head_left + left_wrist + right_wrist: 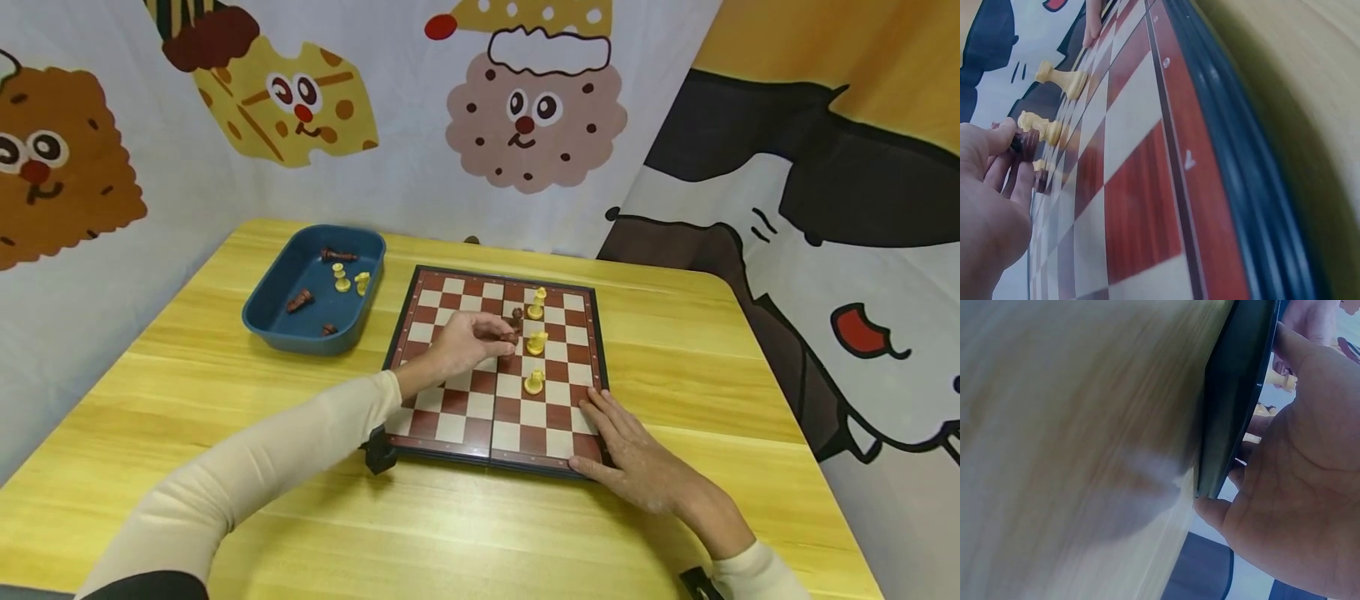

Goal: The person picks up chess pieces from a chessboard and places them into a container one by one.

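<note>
My left hand [459,343] reaches over the middle of the chessboard [463,404] and pinches a dark brown chess piece [1030,145] between thumb and fingers. Its base faces the board in the left wrist view, while the fingers hide its top. Just beyond the fingertips, another brown piece [517,317] stands on the board. Three pale yellow pieces form a column to the right: a far one [536,305], a middle one [537,343] and a near one [534,382]. My right hand [637,458] rests at the board's near right corner with its fingers extended along the edge.
A blue tray [258,321] stands left of the board, with several brown and yellow pieces lying or standing inside. Both sit on a light wooden table [675,358]. Behind it hangs a cloth [405,192] printed with cartoon figures.
</note>
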`<control>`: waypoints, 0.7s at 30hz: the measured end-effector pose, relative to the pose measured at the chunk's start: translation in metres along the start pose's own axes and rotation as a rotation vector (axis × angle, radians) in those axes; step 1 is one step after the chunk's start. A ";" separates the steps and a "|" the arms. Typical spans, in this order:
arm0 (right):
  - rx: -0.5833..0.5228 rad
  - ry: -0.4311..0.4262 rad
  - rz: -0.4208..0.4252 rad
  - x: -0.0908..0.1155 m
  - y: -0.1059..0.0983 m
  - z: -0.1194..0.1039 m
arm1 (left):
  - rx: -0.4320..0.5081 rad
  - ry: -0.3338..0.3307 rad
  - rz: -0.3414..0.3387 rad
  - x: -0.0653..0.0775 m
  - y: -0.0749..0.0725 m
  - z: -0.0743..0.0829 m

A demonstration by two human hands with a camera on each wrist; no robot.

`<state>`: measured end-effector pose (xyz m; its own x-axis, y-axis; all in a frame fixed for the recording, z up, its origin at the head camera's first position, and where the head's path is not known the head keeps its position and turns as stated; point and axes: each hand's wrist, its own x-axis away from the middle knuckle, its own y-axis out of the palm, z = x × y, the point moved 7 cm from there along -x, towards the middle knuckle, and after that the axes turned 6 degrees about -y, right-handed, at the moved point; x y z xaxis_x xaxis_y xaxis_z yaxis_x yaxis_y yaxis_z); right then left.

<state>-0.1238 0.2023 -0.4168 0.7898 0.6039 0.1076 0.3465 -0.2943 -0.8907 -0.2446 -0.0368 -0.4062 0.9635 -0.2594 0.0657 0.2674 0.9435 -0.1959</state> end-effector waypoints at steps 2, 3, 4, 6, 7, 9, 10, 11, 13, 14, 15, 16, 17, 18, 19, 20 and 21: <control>0.004 -0.001 0.001 0.000 0.000 0.000 | -0.003 0.008 0.001 0.001 -0.002 0.000; 0.005 0.000 0.001 -0.001 0.000 0.000 | -0.003 0.011 0.001 0.001 -0.004 0.000; 0.005 0.001 -0.001 -0.001 0.000 0.000 | -0.004 0.013 0.001 0.002 -0.005 -0.001; 0.003 0.004 -0.003 -0.001 -0.001 0.000 | -0.006 0.010 0.007 0.003 -0.009 -0.001; 0.002 0.005 -0.004 -0.001 -0.001 0.001 | -0.009 0.009 0.013 0.004 -0.012 -0.002; 0.000 0.007 -0.005 0.000 -0.001 0.001 | -0.023 0.014 0.028 0.005 -0.017 -0.002; -0.002 0.008 -0.005 0.000 -0.001 0.001 | -0.030 0.016 0.037 0.005 -0.020 -0.002; -0.001 0.009 -0.003 0.000 -0.001 0.002 | -0.037 0.019 0.045 0.006 -0.023 -0.002; 0.001 0.009 0.000 0.000 -0.001 0.002 | -0.040 0.021 0.061 0.007 -0.028 -0.002; -0.001 0.007 0.001 0.000 -0.001 0.002 | -0.038 0.020 0.069 0.007 -0.030 -0.002; -0.001 0.006 0.002 0.000 0.000 0.002 | -0.030 0.015 0.074 0.008 -0.033 -0.003; -0.003 0.006 0.002 0.000 0.000 0.002 | -0.012 0.013 0.075 0.009 -0.035 -0.003; -0.004 0.005 0.003 0.000 0.000 0.002 | 0.001 0.004 0.081 0.010 -0.037 -0.004; -0.005 0.003 0.005 0.000 0.001 0.002 | 0.007 -0.008 0.089 0.011 -0.040 -0.005; -0.006 0.002 0.006 0.000 0.001 0.002 | 0.013 -0.018 0.096 0.012 -0.042 -0.006; -0.007 0.000 0.008 0.000 0.001 0.002 | 0.009 -0.025 0.104 0.013 -0.044 -0.008; -0.007 -0.001 0.009 -0.001 0.001 0.002 | 0.004 -0.031 0.109 0.014 -0.046 -0.009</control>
<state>-0.1246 0.2029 -0.4187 0.7926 0.6017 0.0989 0.3427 -0.3055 -0.8884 -0.2437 -0.0859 -0.4047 0.9860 -0.1493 0.0743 0.1613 0.9665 -0.1995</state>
